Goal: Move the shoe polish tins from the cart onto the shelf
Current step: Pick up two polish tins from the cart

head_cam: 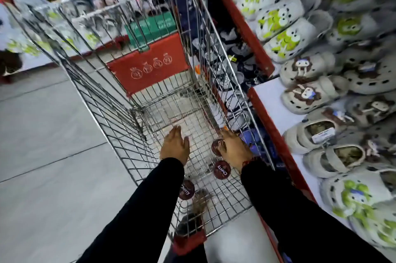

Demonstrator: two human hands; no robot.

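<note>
both arms, in black sleeves, reached down and forward into the wire cart. the left hand hovered palm-down over the cart's mesh floor, fingers straight and together, released and grasping nothing. the right hand lay lower against the cart's right wall, its fingers curled over the top of one dark round shoe polish tin; it touched the tin, but whether it gripped it firmly could not be told. a second tin, its lid reading "cherry", sat on the mesh just beside the right wrist. a third tin, also lettered "cherry", lay near the left forearm, partly hidden by the sleeve. to the right of the cart stood the shelf, white with a red edge, carrying rows of pale clogs.
</note>
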